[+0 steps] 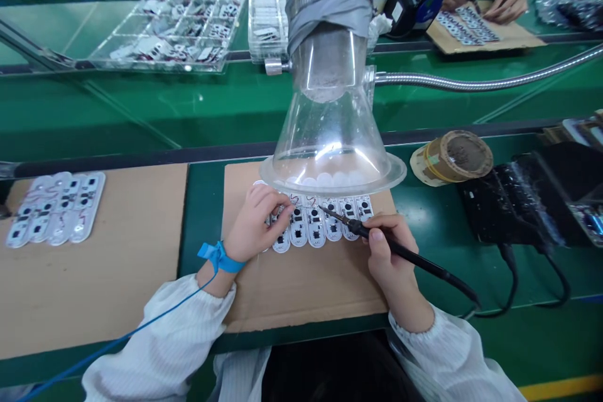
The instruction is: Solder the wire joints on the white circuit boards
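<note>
My right hand is closed around the black handle of a soldering iron, whose tip points left over a row of white circuit boards. The tip appears to be at one of the middle boards. My left hand lies over the left end of that row, thumb and fingers pinched together; whatever they hold is too small to make out. A blue wrist strap with a cord circles my left wrist. The boards rest on a cardboard sheet, their far ends seen through a clear fume hood.
Another cardboard sheet at left bears more white boards. Right of the hood stand a round tub and a black box with cables. A compartment tray sits on the far ledge. Across it, a co-worker's hands handle boards.
</note>
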A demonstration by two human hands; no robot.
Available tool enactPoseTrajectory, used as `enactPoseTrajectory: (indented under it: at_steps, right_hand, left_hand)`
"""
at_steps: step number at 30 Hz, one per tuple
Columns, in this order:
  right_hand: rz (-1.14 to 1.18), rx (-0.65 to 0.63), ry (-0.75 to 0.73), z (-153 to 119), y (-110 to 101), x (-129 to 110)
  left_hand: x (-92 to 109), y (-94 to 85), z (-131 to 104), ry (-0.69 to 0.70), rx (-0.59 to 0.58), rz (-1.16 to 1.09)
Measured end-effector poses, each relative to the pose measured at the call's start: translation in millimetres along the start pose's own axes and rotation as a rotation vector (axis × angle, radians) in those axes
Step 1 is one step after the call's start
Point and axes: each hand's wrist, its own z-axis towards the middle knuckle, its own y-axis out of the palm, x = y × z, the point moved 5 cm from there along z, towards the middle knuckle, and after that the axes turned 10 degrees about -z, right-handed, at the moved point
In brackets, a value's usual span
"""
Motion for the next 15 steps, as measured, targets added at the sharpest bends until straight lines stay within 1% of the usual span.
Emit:
enactPoseTrajectory:
  at_steps: [8,15]
  right_hand:
    - [-0.080,-0.102,0.013,0.6,1.6,3.0]
    - [-0.060,-0.102,-0.018,0.3,2.8,3.1]
  left_hand:
    - [-0.3,4.4,-1.1,0.009,-0.020,0.047]
    - [1.1,6.5,-1.4,0.065,-0.045,0.054]
